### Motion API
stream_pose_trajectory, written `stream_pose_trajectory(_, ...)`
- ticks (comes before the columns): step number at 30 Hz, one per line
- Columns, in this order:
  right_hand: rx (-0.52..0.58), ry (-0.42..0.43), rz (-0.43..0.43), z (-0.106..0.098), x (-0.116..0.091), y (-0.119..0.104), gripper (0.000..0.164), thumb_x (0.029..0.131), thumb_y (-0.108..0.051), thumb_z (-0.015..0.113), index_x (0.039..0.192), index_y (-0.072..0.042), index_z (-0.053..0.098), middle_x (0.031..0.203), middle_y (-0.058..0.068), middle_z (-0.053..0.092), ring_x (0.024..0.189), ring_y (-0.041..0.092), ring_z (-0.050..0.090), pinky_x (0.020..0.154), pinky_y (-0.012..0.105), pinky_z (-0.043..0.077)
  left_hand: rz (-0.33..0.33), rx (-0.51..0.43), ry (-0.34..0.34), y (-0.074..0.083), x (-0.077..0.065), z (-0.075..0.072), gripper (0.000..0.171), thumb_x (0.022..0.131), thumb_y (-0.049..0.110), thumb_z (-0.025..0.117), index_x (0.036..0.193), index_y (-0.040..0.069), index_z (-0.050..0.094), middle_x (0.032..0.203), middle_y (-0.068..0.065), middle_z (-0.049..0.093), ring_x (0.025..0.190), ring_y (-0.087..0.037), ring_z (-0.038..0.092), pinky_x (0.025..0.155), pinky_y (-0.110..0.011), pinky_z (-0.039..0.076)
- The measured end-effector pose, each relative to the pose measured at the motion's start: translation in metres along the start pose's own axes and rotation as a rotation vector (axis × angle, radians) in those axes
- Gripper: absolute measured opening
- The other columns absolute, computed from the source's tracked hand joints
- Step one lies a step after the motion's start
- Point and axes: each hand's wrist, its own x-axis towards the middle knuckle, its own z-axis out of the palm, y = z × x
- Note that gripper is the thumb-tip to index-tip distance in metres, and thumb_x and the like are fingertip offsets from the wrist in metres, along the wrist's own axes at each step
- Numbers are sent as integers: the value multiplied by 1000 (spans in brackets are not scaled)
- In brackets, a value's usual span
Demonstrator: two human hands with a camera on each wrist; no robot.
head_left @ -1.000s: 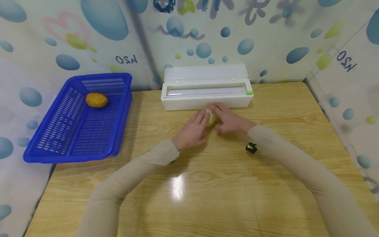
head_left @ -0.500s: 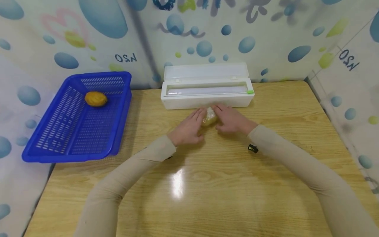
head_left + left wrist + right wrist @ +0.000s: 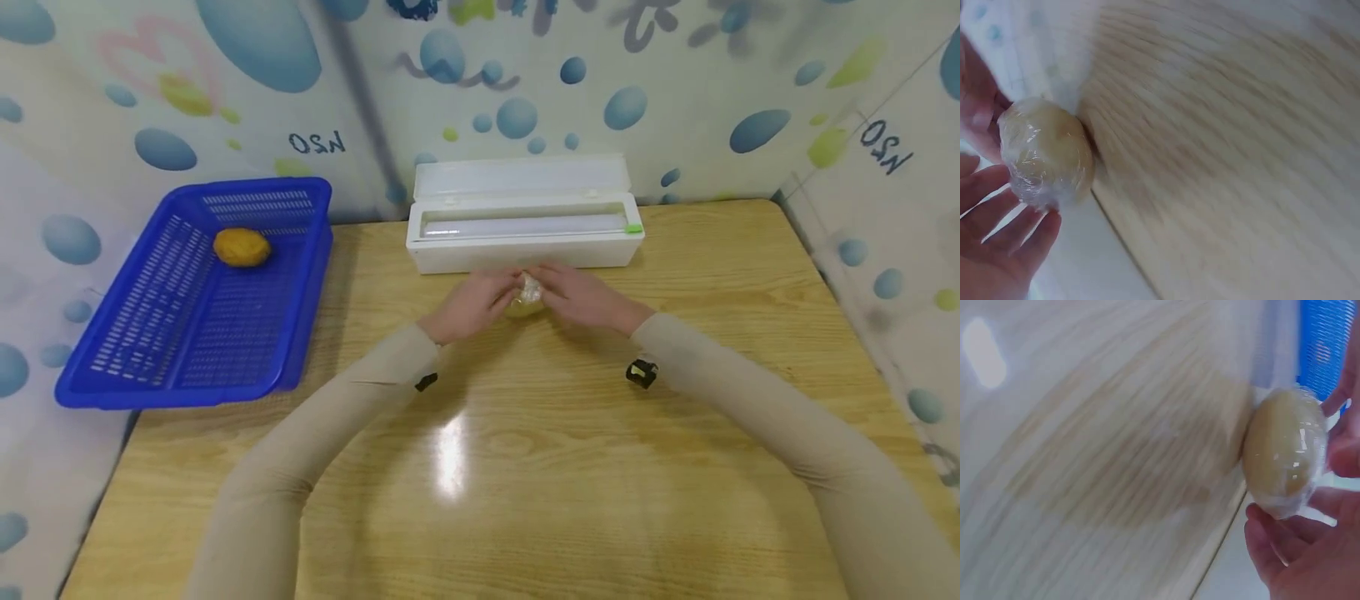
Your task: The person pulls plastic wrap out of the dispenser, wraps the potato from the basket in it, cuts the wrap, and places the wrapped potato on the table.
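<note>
A pale yellow potato wrapped in cling film (image 3: 528, 293) is held low over the table, just in front of the white cling film box (image 3: 525, 255). My left hand (image 3: 468, 305) holds its left side and my right hand (image 3: 588, 297) its right side, fingertips curved in over the film. In the left wrist view, the left hand's fingers (image 3: 1040, 234) touch one end of the wrapped potato (image 3: 1047, 150). From the right wrist, fingertips (image 3: 1260, 528) show at the potato's lower end, where the shiny film is bunched.
The box's lid (image 3: 521, 177) stands up, with a white roll (image 3: 525, 226) inside. At the left, a blue basket (image 3: 303, 333) contains one unwrapped yellow-brown potato (image 3: 242, 247). Patterned walls rise behind the wooden table (image 3: 540, 467) and at both sides.
The left hand has shifted slightly up and its thumb has come in against the wrapped potato. The right hand stays at the other side, its fingers a little closer in.
</note>
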Motion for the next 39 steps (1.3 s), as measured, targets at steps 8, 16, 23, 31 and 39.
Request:
stream_pose_trajectory(8,-28,124,41,8,8,-5,45,102,-22,49,140,2,46,129,20,57,114,34,58,96,45,45,-180,-102,87,-5,10,0,25,95,12,61,117,0,64,101,-12,68,88,-22,63,77,-30,51)
stream_pose_trajectory(16,-348,-10,49,14,4,-14,72,98,-30,49,151,6,16,143,33,35,111,43,55,93,49,46,-111,384,-98,1,11,6,45,103,12,43,143,-9,36,109,-20,63,82,-28,64,70,-34,55)
stream_pose_trajectory(23,-410,-59,62,22,2,-19,84,85,-11,57,149,11,6,143,42,24,129,50,34,104,52,35,-76,484,-217,2,14,4,51,102,17,43,143,-11,32,136,-24,49,112,-34,57,91,-38,49)
stream_pose_trajectory(31,-281,-10,129,20,15,-19,87,77,-15,66,144,13,18,135,37,35,126,48,37,106,54,31,-61,472,-291,4,16,8,84,94,37,52,148,-12,11,146,-30,32,125,-35,46,99,-39,43)
stream_pose_trajectory(39,-181,-6,116,19,21,-17,73,85,-20,56,140,17,25,135,39,36,127,48,35,109,51,26,-77,302,-238,2,16,14,80,93,31,52,146,-13,13,146,-31,26,136,-37,28,114,-38,20)
